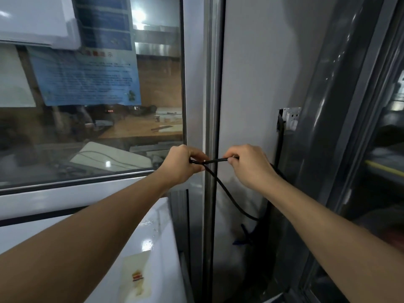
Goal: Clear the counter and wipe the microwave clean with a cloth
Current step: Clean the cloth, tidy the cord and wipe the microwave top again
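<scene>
Poster (85, 77) txt blurred, illegible.

A large glass window (91, 127) is filling the left half of the frame, with a blue printed notice (85, 77) hanging on it at the upper left and white paper (37, 18) overlapping above it. Bright ceiling light (138, 15) is reflecting in the glass near the top, and a wooden worktop (140, 127) is showing through it. A grey metal frame post (211, 106) is running vertically down the centre. A pale wall panel (258, 62) is standing right of it, carrying a white wall socket (289, 119) at middle right. A dark glass door (371, 127) is occupying the right edge.
</scene>
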Motion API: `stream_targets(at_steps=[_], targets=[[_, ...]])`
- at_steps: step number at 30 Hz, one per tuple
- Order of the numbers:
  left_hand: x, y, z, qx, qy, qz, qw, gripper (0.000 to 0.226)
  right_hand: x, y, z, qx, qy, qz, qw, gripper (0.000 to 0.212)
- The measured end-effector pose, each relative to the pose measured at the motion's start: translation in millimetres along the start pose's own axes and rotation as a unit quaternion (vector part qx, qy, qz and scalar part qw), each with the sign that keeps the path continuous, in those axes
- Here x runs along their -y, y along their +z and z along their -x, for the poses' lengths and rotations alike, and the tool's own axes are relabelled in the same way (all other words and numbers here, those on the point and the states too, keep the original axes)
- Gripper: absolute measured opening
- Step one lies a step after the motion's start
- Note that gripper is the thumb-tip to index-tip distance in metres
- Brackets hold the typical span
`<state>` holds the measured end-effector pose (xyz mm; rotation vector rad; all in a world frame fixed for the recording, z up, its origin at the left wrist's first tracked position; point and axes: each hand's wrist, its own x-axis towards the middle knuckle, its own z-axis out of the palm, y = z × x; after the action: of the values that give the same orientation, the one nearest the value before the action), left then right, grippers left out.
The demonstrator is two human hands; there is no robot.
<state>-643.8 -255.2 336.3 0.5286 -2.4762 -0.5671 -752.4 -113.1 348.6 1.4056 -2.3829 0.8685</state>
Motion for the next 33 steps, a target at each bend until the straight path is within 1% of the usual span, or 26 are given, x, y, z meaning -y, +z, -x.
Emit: stream_targets(at_steps=[3, 6, 11, 12, 14, 16, 18, 19, 20, 22, 24, 27, 29, 33], targets=[[16.0, 3.6, 2.0, 0.007, -0.022, -0.024, 0.999, 0.032, -10.1, 6.1, 5.4, 0.003, 0.019, -0.054, 0.998, 0.02], [29.8, 9.9, 2.7, 0.021, -0.041, -0.036, 0.998, 0.03, -20.7, 12.5, 9.2, -0.006, 0.02, -0.091, 0.996, 0.018], [41.7, 21.7, 0.0, 0.026, -0.049, -0.037, 0.998, 0.023, -37.9, 24.8, 12.4, -0.008, 0.029, -0.099, 0.995, 0.018], [43.1, 23.1, -0.2, 0.025, -0.049, -0.037, 0.998, 0.021, -40.5, 27.1, 12.7, -0.003, 0.034, -0.09, 0.995, 0.018], [45.0, 24.6, -0.8, 0.027, -0.045, -0.043, 0.998, 0.021, -43.9, 32.2, 11.6, 0.003, 0.034, -0.018, 0.999, 0.022], [45.3, 25.6, -1.9, 0.034, -0.041, -0.059, 0.997, 0.021, -38.8, 38.4, 10.7, -0.013, 0.006, 0.068, 0.998, 0.031], [44.6, 27.3, -3.0, 0.04, -0.042, -0.072, 0.996, 0.021, -25.4, 48.3, 9.8, -0.043, -0.038, 0.1, 0.993, 0.04], [44.0, 28.3, -3.4, 0.039, -0.044, -0.076, 0.995, 0.021, -18.2, 55.3, 8.8, -0.045, -0.052, 0.112, 0.991, 0.044], [43.6, 29.2, -3.7, 0.038, -0.045, -0.079, 0.995, 0.022, -11.6, 63.2, 7.5, -0.032, -0.054, 0.123, 0.99, 0.045], [43.0, 30.3, -4.0, 0.035, -0.044, -0.084, 0.995, 0.022, -3.4, 80.0, 5.2, 0.012, -0.026, 0.13, 0.991, 0.04], [43.4, 29.9, -3.9, 0.036, -0.045, -0.086, 0.995, 0.023, -3.7, 96.8, 4.1, 0.029, 0.002, 0.115, 0.993, 0.041], [45.7, 28.4, -3.8, 0.041, -0.036, -0.096, 0.994, 0.022, -12.3, 118.6, 3.5, -0.009, 0.016, 0.045, 0.999, 0.038], [47.6, 27.9, -3.0, 0.042, -0.03, -0.098, 0.994, 0.02, -18.1, 130.4, 4.4, -0.016, 0.016, 0.011, 1.0, 0.038], [50.8, 31.4, -1.3, 0.043, -0.023, -0.107, 0.993, 0.018, -26.4, 146.5, 5.1, -0.037, 0.002, 0.019, 0.999, 0.041]])
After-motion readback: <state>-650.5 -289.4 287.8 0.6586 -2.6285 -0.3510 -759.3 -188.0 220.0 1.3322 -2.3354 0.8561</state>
